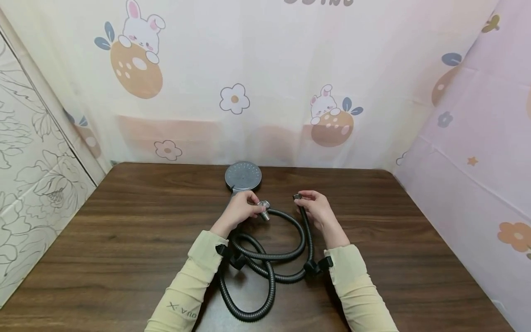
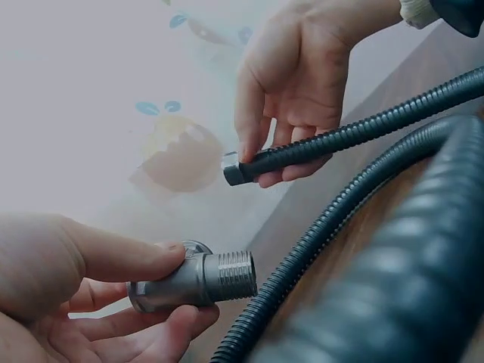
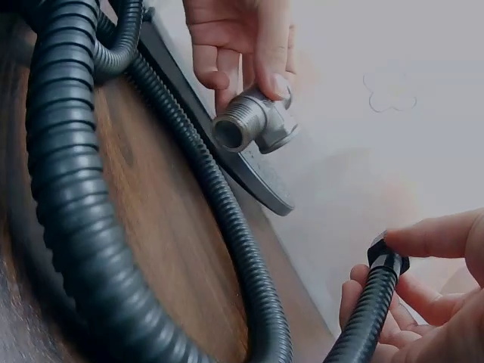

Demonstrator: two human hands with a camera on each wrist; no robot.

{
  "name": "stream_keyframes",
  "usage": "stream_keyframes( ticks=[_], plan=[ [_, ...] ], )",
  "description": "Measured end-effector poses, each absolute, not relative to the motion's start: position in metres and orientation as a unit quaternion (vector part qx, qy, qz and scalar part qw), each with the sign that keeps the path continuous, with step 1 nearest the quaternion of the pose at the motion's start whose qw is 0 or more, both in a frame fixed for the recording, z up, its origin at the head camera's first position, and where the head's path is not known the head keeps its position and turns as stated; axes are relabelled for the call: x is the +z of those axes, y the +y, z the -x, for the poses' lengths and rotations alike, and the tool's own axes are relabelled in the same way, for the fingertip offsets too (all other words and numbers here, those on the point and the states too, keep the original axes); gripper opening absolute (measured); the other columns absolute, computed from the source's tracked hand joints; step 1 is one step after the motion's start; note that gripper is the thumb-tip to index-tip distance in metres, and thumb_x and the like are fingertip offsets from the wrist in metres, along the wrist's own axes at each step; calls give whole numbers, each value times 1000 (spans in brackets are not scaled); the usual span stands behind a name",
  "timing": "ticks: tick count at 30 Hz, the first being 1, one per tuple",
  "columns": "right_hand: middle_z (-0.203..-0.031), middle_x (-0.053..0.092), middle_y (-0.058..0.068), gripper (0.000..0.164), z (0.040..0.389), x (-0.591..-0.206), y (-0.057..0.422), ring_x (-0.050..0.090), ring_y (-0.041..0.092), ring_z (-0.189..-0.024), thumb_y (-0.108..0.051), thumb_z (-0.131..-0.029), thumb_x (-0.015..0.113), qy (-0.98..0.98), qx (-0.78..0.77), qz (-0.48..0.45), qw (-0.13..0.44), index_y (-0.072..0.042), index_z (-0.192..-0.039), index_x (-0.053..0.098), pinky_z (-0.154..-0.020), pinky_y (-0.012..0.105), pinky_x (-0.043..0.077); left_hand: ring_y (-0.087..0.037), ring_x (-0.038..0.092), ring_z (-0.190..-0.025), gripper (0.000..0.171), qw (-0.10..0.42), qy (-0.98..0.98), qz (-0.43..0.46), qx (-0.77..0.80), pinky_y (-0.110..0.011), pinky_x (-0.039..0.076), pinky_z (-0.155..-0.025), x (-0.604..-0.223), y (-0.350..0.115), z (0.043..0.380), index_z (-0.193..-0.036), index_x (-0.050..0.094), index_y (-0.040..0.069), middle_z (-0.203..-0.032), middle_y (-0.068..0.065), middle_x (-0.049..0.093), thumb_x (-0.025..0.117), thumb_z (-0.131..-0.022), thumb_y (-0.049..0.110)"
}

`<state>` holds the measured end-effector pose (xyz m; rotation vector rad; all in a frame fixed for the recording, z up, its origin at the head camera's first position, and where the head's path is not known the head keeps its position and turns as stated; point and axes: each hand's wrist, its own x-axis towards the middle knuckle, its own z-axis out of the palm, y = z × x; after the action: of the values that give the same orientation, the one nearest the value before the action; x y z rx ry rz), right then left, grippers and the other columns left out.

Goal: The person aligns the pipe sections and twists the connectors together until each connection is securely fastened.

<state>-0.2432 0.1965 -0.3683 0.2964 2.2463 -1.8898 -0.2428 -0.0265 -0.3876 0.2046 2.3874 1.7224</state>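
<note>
My left hand (image 1: 240, 211) pinches a silver metal threaded pipe fitting (image 2: 175, 289) between thumb and fingers. Its threaded end points toward the right hand in the left wrist view. My right hand (image 1: 318, 211) grips the end of a black ribbed shower hose (image 1: 307, 228), thumb against the dark hex nut (image 3: 387, 253) at its tip. A gap separates the nut from the fitting. Loops of the hose lie on the table between the forearms. Behind the left hand is a grey round shower head (image 1: 243, 176), its handle partly hidden by that hand.
The brown wooden table (image 1: 124, 258) ends at a patterned curtain (image 1: 274, 69) just behind the shower head. Further patterned cloth (image 1: 469, 152) hangs on the right, and a floral panel (image 1: 33, 170) stands on the left. Black wrist straps (image 1: 318, 265) sit close to the hose loops.
</note>
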Motion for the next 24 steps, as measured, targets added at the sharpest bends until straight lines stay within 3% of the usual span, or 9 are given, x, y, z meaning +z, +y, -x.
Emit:
stream_keyframes(
  ticks=[7,16,24],
  plan=[
    [-106,57,9,42,239,-367,190,62,19,-89,-11,-86,61,762,-635,-85,92,1,-124,48,-83,37,49,-24,65,-70,19,89,798,-48,594,-37,54,-70,-382,-30,245,-89,57,1,-93,-14,62,70,-78,8],
    [-99,59,6,38,236,-366,180,60,20,-91,-10,-88,59,766,-633,-50,101,2,-123,51,-86,40,48,-15,61,-70,17,64,772,-40,632,-34,54,-71,-376,-27,247,-87,57,0,-92,-11,58,69,-79,7],
    [-96,61,6,34,235,-367,169,60,16,-80,-11,-88,59,768,-633,-5,98,2,-119,53,-72,30,51,-29,62,-74,18,49,767,-33,638,-33,53,-69,-371,-24,252,-89,57,1,-95,-12,58,69,-80,11]
  ],
)
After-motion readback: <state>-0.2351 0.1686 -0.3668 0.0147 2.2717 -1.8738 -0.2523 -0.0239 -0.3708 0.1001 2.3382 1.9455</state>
